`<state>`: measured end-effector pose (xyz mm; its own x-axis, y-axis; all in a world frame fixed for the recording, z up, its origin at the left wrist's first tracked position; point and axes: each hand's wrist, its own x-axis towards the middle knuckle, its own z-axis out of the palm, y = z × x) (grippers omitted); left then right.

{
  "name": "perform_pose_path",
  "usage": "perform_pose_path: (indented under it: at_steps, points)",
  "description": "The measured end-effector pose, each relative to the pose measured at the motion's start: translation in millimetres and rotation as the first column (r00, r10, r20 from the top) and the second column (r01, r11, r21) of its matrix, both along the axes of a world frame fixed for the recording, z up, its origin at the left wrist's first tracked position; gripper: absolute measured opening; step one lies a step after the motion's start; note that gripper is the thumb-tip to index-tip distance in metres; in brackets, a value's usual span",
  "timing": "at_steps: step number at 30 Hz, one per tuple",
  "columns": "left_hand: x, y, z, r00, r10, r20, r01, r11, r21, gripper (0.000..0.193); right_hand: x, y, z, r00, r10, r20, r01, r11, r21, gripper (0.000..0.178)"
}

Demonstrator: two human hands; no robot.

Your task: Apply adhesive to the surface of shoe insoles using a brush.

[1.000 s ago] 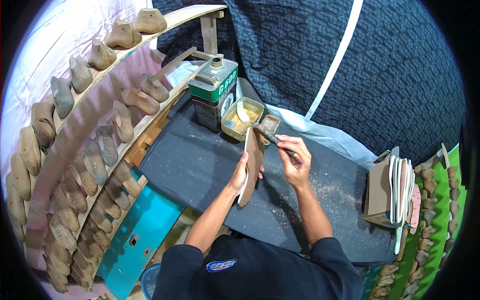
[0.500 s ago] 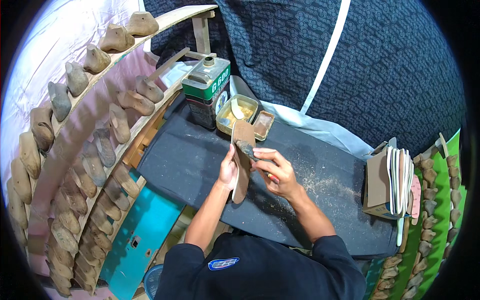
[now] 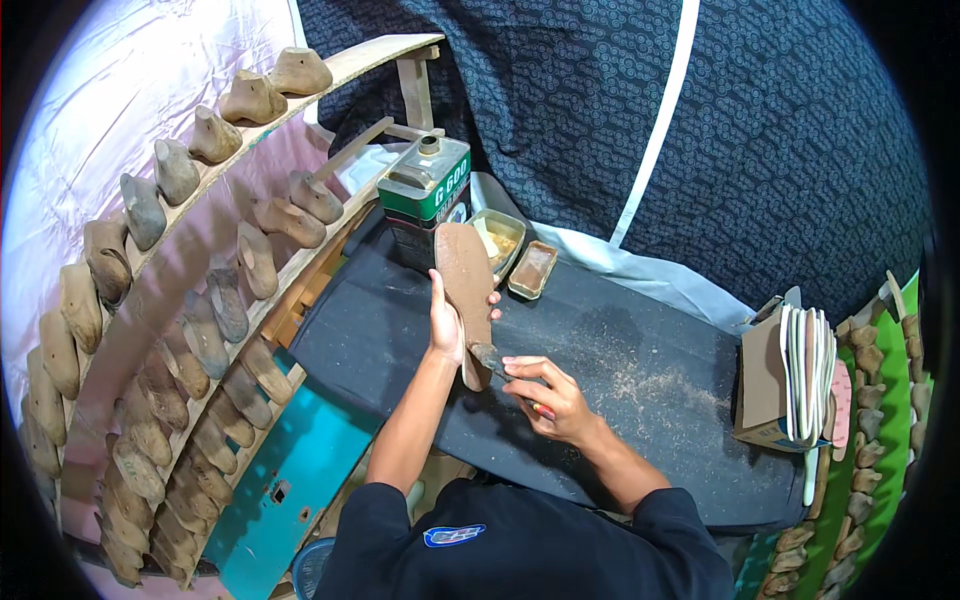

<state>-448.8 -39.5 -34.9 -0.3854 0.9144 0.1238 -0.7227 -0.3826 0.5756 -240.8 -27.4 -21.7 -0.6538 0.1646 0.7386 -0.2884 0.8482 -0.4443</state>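
My left hand (image 3: 447, 327) grips a brown shoe sole (image 3: 462, 268) along its edges, thumb on the near side and fingertips showing at the far edge. The sole stands tilted over the dark table, its broad face up. In my right hand (image 3: 552, 402) is a brush (image 3: 487, 357) with a dark, caked head and a red and yellow handle end. The brush head touches the narrow lower end of the sole. My right fingers are closed round the handle.
Behind the sole stand a green and black metal can (image 3: 428, 185), a tub with yellowish contents (image 3: 507, 232) and a small tray (image 3: 533, 270). Pale shavings lie on the table (image 3: 600, 440). A cardboard box (image 3: 758, 375) holds white soles at right. Wooden shoe lasts (image 3: 250, 97) line the left racks.
The brush has moved from the sole's upper part down to its lower end. The sole has turned so its broad face shows, and the view has shifted slightly.
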Motion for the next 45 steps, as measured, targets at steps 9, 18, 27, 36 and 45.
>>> perform_pose_path:
  at_steps: [9,18,27,36,45]
  points:
    - [-9,8,-1,0.998,0.012,0.059,-0.012,1.0,-0.006,0.088,32,10,3,0.97,0.167,0.176,-0.12,0.961,-0.25,0.024]
    - [25,8,-13,0.946,-0.191,-0.261,0.142,0.97,-0.196,0.084,34,65,42,0.963,-0.19,-0.192,0.121,0.939,-0.321,0.022]
    - [50,3,-31,0.899,-0.275,-0.342,0.187,0.945,-0.268,0.079,10,70,44,0.938,-0.294,-0.182,0.289,0.956,-0.056,0.021]
    - [44,2,-46,0.98,-0.168,-0.105,0.136,0.955,-0.264,0.081,13,37,5,0.971,-0.233,-0.059,0.231,0.972,-0.033,0.029]
    - [26,11,-32,0.993,0.056,-0.1,-0.084,0.948,-0.306,0.088,22,0,-26,0.99,-0.144,0.011,0.143,0.971,-0.192,0.026]
